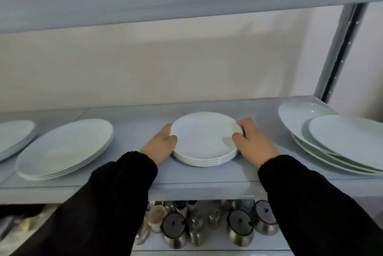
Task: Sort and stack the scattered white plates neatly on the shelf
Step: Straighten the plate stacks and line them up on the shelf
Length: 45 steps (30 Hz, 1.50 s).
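On the pale grey shelf [128, 175] the small round white plates [204, 137] stand stacked in the middle, left hand [160, 144] and right hand [253, 141] fingers curled round the rim — the large white plates [339, 141] at right, overlapping unevenly, seem not yet sorted.

The middle stack [204, 139] hides the fingertips of our left hand [160, 145] and right hand [253, 142]; the view's edges cut the far-left plates [14, 137] and right stack [348, 144]; our sleeves [107, 204] partly cover metal pots [240, 228]

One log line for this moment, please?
left hand: holds small plate stack | right hand: holds same stack | shelf: large plates either side
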Each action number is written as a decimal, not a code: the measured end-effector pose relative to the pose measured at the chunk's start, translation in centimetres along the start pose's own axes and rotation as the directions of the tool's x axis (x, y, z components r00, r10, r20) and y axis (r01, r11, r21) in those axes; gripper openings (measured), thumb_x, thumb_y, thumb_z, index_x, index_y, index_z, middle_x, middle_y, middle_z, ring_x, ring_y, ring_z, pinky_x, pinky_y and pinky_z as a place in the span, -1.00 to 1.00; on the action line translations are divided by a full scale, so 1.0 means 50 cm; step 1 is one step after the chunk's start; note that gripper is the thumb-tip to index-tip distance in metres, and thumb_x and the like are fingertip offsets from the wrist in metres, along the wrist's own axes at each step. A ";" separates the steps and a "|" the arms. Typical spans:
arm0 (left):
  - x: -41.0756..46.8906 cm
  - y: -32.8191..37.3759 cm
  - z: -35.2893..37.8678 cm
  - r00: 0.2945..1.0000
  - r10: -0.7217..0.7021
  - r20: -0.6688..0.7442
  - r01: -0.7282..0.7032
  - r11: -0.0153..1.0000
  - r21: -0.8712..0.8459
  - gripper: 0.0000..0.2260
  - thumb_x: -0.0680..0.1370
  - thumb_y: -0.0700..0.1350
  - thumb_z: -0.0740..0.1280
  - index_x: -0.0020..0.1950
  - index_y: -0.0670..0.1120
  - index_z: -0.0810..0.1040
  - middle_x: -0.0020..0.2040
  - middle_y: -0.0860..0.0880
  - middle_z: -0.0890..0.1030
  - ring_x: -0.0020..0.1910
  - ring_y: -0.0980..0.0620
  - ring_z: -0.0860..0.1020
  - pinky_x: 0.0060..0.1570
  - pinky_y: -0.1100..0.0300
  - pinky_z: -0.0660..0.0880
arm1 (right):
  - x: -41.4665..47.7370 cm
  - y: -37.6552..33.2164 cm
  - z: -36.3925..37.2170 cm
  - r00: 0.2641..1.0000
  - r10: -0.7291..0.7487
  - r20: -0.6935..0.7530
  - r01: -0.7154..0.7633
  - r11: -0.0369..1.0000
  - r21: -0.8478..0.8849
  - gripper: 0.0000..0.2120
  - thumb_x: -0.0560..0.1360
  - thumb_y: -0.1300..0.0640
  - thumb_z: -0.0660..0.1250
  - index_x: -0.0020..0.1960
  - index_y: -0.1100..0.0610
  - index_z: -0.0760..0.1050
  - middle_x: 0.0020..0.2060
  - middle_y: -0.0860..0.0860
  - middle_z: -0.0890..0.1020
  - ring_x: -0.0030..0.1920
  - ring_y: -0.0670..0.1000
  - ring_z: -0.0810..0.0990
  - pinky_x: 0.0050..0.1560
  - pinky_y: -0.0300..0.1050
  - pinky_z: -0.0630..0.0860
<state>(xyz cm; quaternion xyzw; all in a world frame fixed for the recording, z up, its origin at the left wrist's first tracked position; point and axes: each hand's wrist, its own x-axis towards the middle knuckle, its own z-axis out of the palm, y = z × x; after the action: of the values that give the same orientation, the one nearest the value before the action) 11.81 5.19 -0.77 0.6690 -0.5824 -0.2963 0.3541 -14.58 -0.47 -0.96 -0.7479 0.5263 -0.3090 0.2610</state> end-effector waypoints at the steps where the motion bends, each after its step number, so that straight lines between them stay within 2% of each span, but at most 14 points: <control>1: -0.015 -0.007 -0.004 1.000 -0.009 -0.008 0.009 1.000 0.000 -0.55 0.62 -0.03 0.12 0.52 0.11 0.19 0.38 0.14 0.38 0.41 0.04 0.32 0.29 0.18 0.24 | 0.000 0.001 0.003 1.000 -0.022 0.015 0.023 1.000 -0.021 -0.84 0.55 0.00 0.15 0.12 -0.03 0.30 -0.15 -0.07 0.56 -0.18 -0.06 0.51 -0.29 -0.13 0.36; 3: -0.043 -0.019 -0.013 1.000 -0.018 -0.015 0.018 1.000 -0.012 -0.39 0.60 0.18 0.18 0.58 0.09 0.04 0.48 0.15 0.23 0.47 0.12 0.19 0.35 0.22 0.13 | -0.001 0.002 0.009 0.997 -0.053 0.053 0.056 0.997 -0.053 -0.82 0.56 -0.04 0.14 0.14 -0.05 0.30 -0.15 -0.07 0.56 -0.16 -0.01 0.52 -0.26 -0.08 0.38; 5: -0.075 -0.021 -0.026 0.997 0.076 -0.003 -0.076 0.997 -0.028 -0.20 0.45 0.33 0.31 0.57 0.07 0.05 0.51 0.14 0.24 0.45 0.18 0.22 0.39 0.18 0.17 | -0.006 -0.001 0.014 0.994 -0.070 0.078 0.077 0.993 -0.084 -0.79 0.57 -0.08 0.14 0.16 -0.06 0.29 -0.14 -0.05 0.56 -0.13 0.05 0.53 -0.21 -0.03 0.38; 7: -0.105 -0.020 -0.039 0.988 0.154 0.031 -0.155 0.986 0.059 -0.23 0.36 0.27 0.46 0.47 0.17 0.19 0.39 0.21 0.39 0.36 0.22 0.34 0.36 0.14 0.31 | -0.012 -0.008 0.018 0.992 -0.081 0.092 0.091 0.991 -0.101 -0.77 0.58 -0.11 0.13 0.19 -0.06 0.27 -0.14 -0.05 0.55 -0.10 0.08 0.53 -0.19 -0.03 0.36; 9: -0.130 -0.025 -0.047 0.986 0.163 0.027 -0.165 0.965 0.206 -0.19 0.32 0.21 0.54 0.42 0.29 0.14 0.29 0.33 0.37 0.28 0.28 0.33 0.29 0.23 0.30 | -0.018 -0.022 0.025 0.993 -0.080 0.089 0.088 0.993 -0.085 -0.77 0.58 -0.12 0.13 0.18 -0.07 0.28 -0.17 -0.08 0.53 -0.14 0.05 0.53 -0.23 -0.06 0.36; 13: -0.153 -0.066 -0.087 0.991 0.127 -0.049 -0.109 0.956 0.271 -0.04 0.25 0.41 0.47 0.52 0.22 0.06 0.42 0.17 0.38 0.35 0.12 0.38 0.32 0.01 0.39 | -0.031 -0.067 0.073 0.993 -0.078 0.087 0.082 0.995 -0.050 -0.79 0.58 -0.09 0.15 0.17 -0.06 0.27 -0.18 -0.09 0.52 -0.17 0.02 0.50 -0.28 -0.13 0.34; 17: -0.188 -0.102 -0.164 0.997 0.072 -0.028 -0.062 0.967 0.247 -0.13 0.37 0.26 0.47 0.54 0.20 0.05 0.40 0.29 0.25 0.35 0.24 0.26 0.30 0.23 0.23 | -0.033 -0.122 0.138 0.988 -0.076 0.131 0.079 0.997 -0.019 -0.76 0.58 -0.11 0.14 0.20 -0.08 0.26 -0.11 -0.04 0.55 -0.07 0.11 0.51 -0.18 -0.01 0.38; 20: -0.191 -0.129 -0.200 0.996 0.069 -0.057 -0.053 0.968 0.246 -0.11 0.32 0.34 0.45 0.54 0.21 0.09 0.45 0.18 0.35 0.41 0.13 0.32 0.36 0.12 0.29 | -0.031 -0.148 0.170 0.986 -0.082 0.143 0.087 0.996 -0.029 -0.70 0.59 -0.10 0.11 0.30 -0.08 0.25 -0.04 0.02 0.57 -0.01 0.14 0.51 -0.08 0.02 0.42; 25: -0.180 -0.139 -0.204 0.994 0.105 -0.006 -0.097 0.933 0.346 -0.09 0.38 0.35 0.38 0.57 0.15 -0.03 0.47 0.08 0.35 0.40 0.04 0.37 0.31 0.17 0.30 | -0.035 -0.148 0.172 0.991 -0.091 0.097 0.090 0.996 0.011 -0.66 0.60 0.02 0.09 0.37 -0.13 0.31 0.12 0.00 0.56 0.05 0.09 0.50 -0.03 -0.01 0.40; 30: -0.161 -0.148 -0.204 0.994 0.107 0.023 -0.107 0.909 0.402 -0.05 0.36 0.43 0.33 0.57 0.18 -0.10 0.47 0.05 0.36 0.36 -0.01 0.41 0.29 0.12 0.36 | -0.043 -0.152 0.167 0.995 -0.089 0.055 0.086 0.995 0.054 -0.52 0.43 -0.07 0.04 0.33 -0.11 0.38 0.13 -0.05 0.55 0.09 0.07 0.49 0.01 -0.03 0.37; 36: -0.157 -0.153 -0.200 0.991 0.120 0.060 -0.134 0.894 0.427 -0.09 0.39 0.44 0.27 0.55 0.21 -0.16 0.47 0.03 0.36 0.35 -0.01 0.42 0.29 0.05 0.40 | -0.053 -0.162 0.158 0.999 -0.043 0.029 0.041 0.995 0.086 -0.78 0.60 0.00 0.15 0.22 -0.10 0.43 0.12 -0.04 0.58 0.13 0.09 0.51 0.02 -0.03 0.34; 38: -0.157 -0.154 -0.203 0.994 0.104 0.045 -0.113 0.917 0.381 -0.11 0.39 0.40 0.32 0.55 0.24 -0.12 0.46 0.05 0.37 0.36 0.00 0.42 0.30 0.06 0.39 | -0.059 -0.157 0.143 0.995 -0.040 0.088 0.037 0.999 0.034 -0.68 0.59 -0.14 0.20 0.32 -0.14 0.39 0.19 -0.16 0.54 0.23 0.04 0.49 0.10 -0.06 0.33; 42: -0.161 -0.155 -0.205 0.993 0.114 0.018 -0.114 0.941 0.319 -0.14 0.39 0.35 0.36 0.53 0.29 -0.08 0.47 0.09 0.36 0.38 0.04 0.39 0.31 0.07 0.38 | -0.075 -0.134 0.107 0.988 -0.049 0.145 0.048 0.999 0.007 -0.11 0.27 -0.50 0.26 0.51 -0.17 0.20 0.33 -0.33 0.37 0.33 -0.14 0.38 0.31 -0.10 0.26; 45: -0.161 -0.157 -0.206 0.989 0.149 0.013 -0.145 0.932 0.332 -0.16 0.42 0.34 0.34 0.53 0.30 -0.11 0.49 0.08 0.32 0.40 0.03 0.37 0.31 0.08 0.37 | -0.077 -0.142 0.110 0.958 -0.159 0.240 0.175 0.984 -0.045 -0.17 0.18 -0.53 0.34 0.40 -0.33 0.25 0.27 -0.41 0.47 0.24 -0.21 0.48 0.22 -0.01 0.41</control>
<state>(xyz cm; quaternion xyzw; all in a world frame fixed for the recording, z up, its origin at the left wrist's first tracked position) 23.42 15.04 -1.41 0.6756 -0.6700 -0.1625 0.2612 -7.06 5.71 -0.32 -0.8293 0.4363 -0.2215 0.2700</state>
